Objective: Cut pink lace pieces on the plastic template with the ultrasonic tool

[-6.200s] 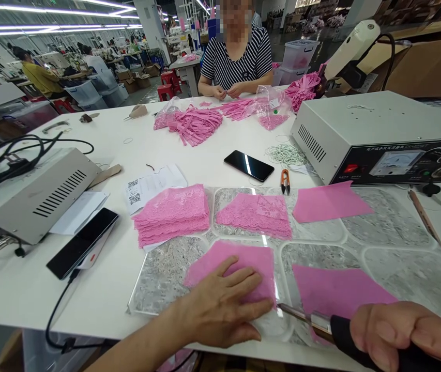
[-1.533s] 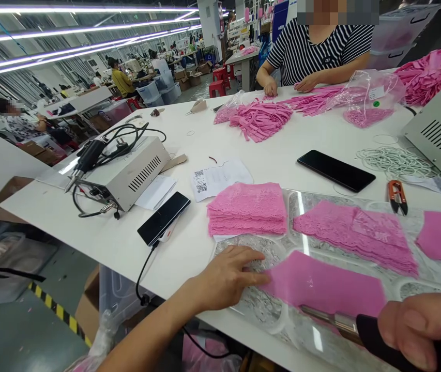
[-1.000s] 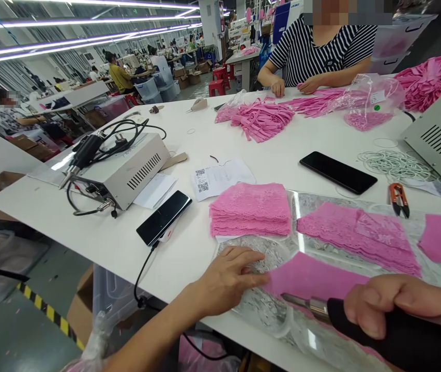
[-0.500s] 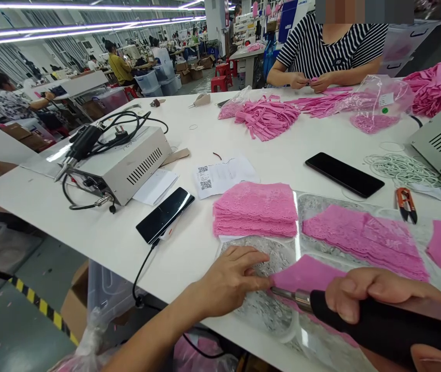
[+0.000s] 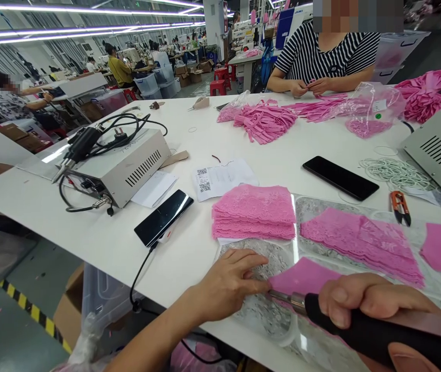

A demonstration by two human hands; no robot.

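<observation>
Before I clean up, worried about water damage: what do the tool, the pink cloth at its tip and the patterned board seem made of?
Tool: its dull black handle suggests plastic or rubber; the shiny shaft, metal.
Cloth: smooth, dull, lying flat like thin fabric; fibre unclear.
Board: glossy, stone-patterned; bright reflections suggest plastic or glass.
</observation>
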